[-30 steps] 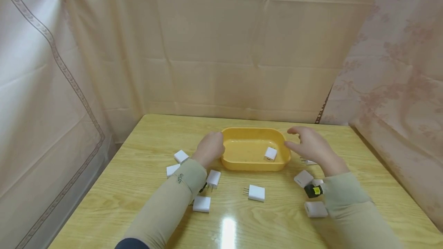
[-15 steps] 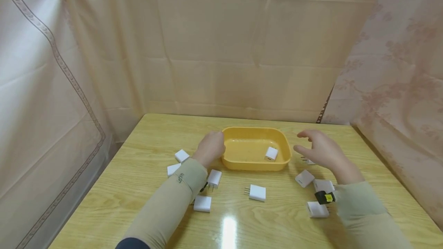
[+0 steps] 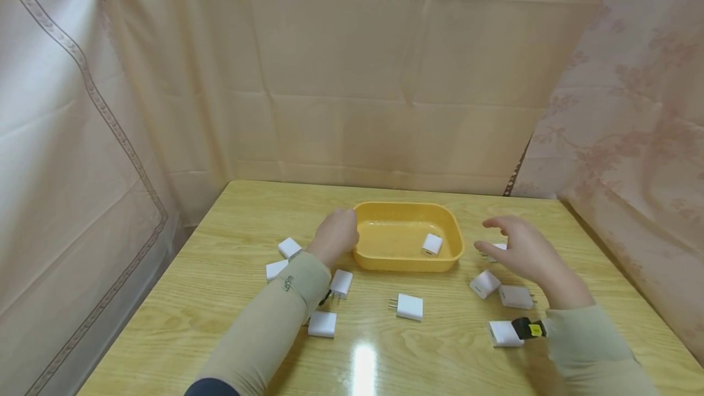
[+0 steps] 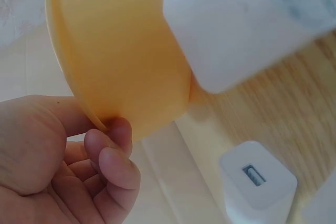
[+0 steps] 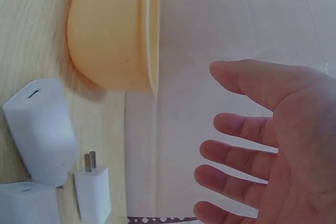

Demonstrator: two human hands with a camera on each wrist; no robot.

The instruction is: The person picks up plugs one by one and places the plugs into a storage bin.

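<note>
At the left end of a yellow plastic basin (image 3: 407, 264), my left hand (image 3: 335, 238) pinches the rim; in the left wrist view the thumb and curled fingers (image 4: 119, 169) meet on its edge. One white plug-in charger (image 3: 432, 244) lies inside the basin, towards its right end. My right hand (image 3: 522, 250) hovers apart from the basin's right end, holding nothing. Its fingers are spread and relaxed in the right wrist view. Below it lies a charger with two metal prongs (image 5: 93, 195), partly covered by the thumb in the head view.
More white chargers lie on the wooden table (image 3: 264, 212): a charger (image 3: 409, 307) in front of the basin, several around the left forearm, including a charger (image 3: 341, 284), and others at right, including a charger (image 3: 516, 296). Cloth curtains (image 3: 352, 78) stand behind and beside the table.
My right hand has drawn away from the basin's right end, moving right and towards me, uncovering chargers near the wrist. The left hand stays at the rim.
</note>
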